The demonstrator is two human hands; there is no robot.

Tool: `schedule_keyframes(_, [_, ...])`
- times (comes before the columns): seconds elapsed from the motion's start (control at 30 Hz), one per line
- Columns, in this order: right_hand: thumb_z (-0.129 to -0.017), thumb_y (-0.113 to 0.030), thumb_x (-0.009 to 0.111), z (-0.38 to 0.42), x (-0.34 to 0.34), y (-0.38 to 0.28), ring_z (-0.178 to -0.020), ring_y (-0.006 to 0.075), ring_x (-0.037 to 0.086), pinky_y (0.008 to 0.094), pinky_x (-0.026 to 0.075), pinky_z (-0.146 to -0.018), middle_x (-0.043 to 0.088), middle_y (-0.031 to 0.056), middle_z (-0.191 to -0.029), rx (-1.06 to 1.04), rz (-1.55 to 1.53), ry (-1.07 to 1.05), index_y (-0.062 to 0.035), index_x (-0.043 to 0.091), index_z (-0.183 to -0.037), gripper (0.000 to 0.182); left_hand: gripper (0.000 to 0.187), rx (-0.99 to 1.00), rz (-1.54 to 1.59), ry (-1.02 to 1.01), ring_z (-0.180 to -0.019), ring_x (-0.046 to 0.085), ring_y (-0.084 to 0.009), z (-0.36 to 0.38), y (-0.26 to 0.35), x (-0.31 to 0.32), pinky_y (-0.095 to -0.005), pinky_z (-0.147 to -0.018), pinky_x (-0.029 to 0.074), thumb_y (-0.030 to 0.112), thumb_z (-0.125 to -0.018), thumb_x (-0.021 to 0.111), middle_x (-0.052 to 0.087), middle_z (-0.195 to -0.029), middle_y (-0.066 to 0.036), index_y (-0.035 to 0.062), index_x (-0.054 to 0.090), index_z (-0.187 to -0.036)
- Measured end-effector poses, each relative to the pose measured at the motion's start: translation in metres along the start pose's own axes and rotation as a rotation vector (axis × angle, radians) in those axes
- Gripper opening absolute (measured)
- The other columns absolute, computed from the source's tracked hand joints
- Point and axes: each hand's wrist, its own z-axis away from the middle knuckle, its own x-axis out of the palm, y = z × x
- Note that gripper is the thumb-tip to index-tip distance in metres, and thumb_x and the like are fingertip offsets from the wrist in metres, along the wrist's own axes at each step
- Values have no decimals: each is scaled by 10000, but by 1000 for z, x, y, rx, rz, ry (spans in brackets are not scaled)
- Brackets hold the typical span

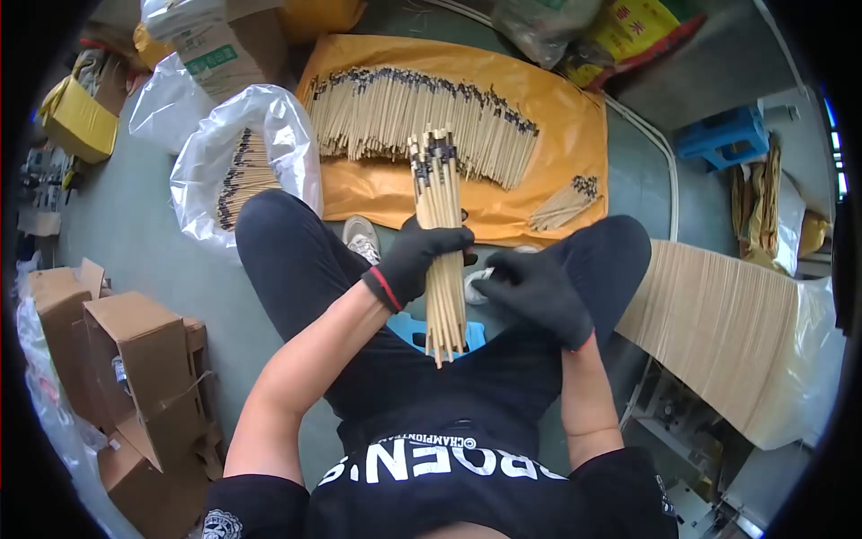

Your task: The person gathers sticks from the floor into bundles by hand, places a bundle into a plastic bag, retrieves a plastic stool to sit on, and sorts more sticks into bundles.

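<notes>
My left hand (417,256), in a black glove with a red cuff edge, is wrapped around a bundle of thin wooden sticks (442,216). The bundle stands nearly lengthwise in front of me, its dark-banded ends pointing away and its plain ends towards my lap. My right hand (539,292), also black-gloved, hovers just right of the bundle, apart from it. Its fingers are partly bent and spread, with nothing visible between them. Beyond the hands, a wide row of similar sticks (404,112) lies on an orange sheet (566,117). A smaller pile of sticks (566,202) rests at the sheet's right.
Left of the sheet, a clear plastic bag (292,126) holds more sticks. Cardboard boxes (148,359) stand at the left. At the right are a long stack of tan sheets or strips (709,314) and a blue stool (723,137). My knees flank the hands.
</notes>
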Motion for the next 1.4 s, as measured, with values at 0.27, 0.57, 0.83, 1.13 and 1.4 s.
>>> schedule_keyframes(0.27, [-735,-44,539,-27,-12,0,-1070,207,510,334,354,-950,584,105,-1070,-732,-91,-460,24,567,-1044,318,522,-307,72,-174,-806,581,-168,101,-59,41,-282,-686,499,56,-715,680,556,-887,-81,7,416,-1162])
schedule_keyframes(0.57, [-740,-47,602,-4,-6,17,-1083,182,472,285,368,-922,501,95,-1176,-190,-698,437,5,411,-1238,536,381,71,-413,31,-669,595,-139,50,-25,39,-266,-607,499,42,-696,644,598,-853,-105,-20,482,-1036])
schedule_keyframes(0.83, [-762,-102,626,14,70,24,-886,150,538,273,463,-710,515,127,-1071,76,-913,292,38,324,-1262,600,231,-168,-138,-5,-667,602,-154,57,-64,16,-260,-601,482,22,-710,614,599,-754,-91,-27,548,-926])
schedule_keyframes(1.13, [-808,-26,594,11,77,7,-665,41,479,203,398,-608,533,-10,-721,62,-702,350,9,544,-852,75,406,-74,-111,-10,-801,583,-129,64,-59,-6,-251,-716,483,51,-707,674,600,-905,-56,4,513,-1077])
schedule_keyframes(1.4, [-874,-135,480,15,83,7,-544,3,438,150,350,-435,488,-25,-669,215,-1020,423,-30,548,-893,126,489,-32,78,-4,-838,588,-133,59,-56,11,-261,-751,496,10,-730,642,593,-963,-68,-12,467,-1186])
